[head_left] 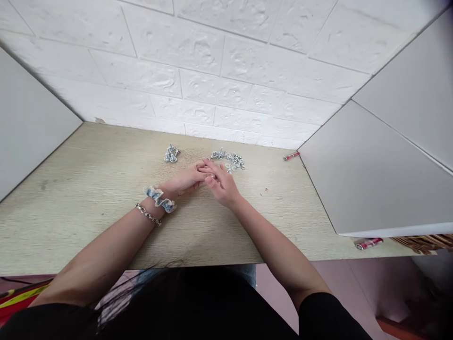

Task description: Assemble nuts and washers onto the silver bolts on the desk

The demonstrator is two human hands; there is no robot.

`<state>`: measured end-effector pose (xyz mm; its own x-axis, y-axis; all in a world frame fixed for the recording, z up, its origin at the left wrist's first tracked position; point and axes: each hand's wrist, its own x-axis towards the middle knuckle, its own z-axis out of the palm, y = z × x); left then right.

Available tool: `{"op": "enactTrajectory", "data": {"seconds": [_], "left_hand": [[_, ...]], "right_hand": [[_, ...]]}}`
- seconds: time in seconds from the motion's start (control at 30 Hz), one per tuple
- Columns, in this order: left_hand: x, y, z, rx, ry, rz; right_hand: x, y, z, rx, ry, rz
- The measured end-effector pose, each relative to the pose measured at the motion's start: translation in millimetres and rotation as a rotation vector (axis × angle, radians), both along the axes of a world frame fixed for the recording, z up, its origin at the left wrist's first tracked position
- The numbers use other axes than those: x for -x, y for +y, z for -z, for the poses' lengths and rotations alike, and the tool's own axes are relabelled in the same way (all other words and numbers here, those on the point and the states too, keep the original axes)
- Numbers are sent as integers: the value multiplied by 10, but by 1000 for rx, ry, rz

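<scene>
Both hands meet over the pale wooden table (212, 231), the fingers of one overlapping those of the other. My left hand (189, 179), with a blue scrunchie (159, 198) and a silver chain bracelet (147, 214) at the wrist, lies on the left side of the contact. My right hand (222, 184) rests its fingers across the left fingers. Whether anything small is between them is hidden. Just beyond the hands is a loose group of bolts, nuts and washers (235, 160). A smaller cluster of bolts (171, 154) stands behind my left hand.
A white brick-pattern wall (215, 89) runs along the table's back. Grey-white panels stand at left (31, 123) and right (375, 174). One red battery (291, 156) lies by the right panel, another (369, 243) near the front right edge.
</scene>
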<state>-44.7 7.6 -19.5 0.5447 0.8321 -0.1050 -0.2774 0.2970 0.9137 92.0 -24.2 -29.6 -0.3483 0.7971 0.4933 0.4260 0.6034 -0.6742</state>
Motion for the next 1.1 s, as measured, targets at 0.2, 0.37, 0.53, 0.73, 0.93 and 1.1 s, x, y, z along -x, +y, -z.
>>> {"op": "enactTrajectory", "data": {"seconds": [0.2, 0.37, 0.53, 0.73, 0.93, 1.1], "left_hand": [[-3, 9, -5, 80, -94, 16], [-6, 33, -6, 113, -113, -89], [64, 131, -10, 133, -144, -343], [94, 119, -28, 84, -68, -207], [34, 34, -40, 18, -29, 54], [60, 82, -14, 78, -47, -106]], "right_hand": [[-42, 10, -64, -9, 46, 31], [-40, 14, -93, -84, 56, 101], [-82, 62, -91, -85, 103, 303], [-90, 112, -40, -163, -6, 275], [-47, 111, 56, -95, -276, 246], [-68, 111, 42, -83, -280, 239]]}}
